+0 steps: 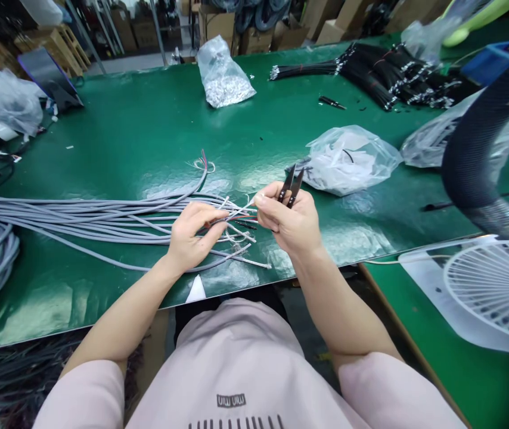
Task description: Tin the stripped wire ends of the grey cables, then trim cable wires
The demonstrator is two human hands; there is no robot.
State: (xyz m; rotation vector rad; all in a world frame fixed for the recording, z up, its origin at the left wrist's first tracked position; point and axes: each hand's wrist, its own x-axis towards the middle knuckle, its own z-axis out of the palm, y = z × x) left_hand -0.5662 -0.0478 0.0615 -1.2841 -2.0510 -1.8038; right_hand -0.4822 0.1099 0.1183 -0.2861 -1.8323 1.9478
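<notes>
Left grip (194, 233) pinched the bared wire ends (236, 225) of gray cables (102, 210), sheathed lengths trailing beyond it; right grip (286, 217) held black snips (291, 187).

In view are one left hand (192, 235), one right hand (290, 220), one pair of black snips (291, 186), one bundle of gray cables (80, 217), one heap of black cables (388, 74), five clear plastic bags (348, 161), one white desk fan (496, 292) and two green-topped benches (147, 119).
</notes>
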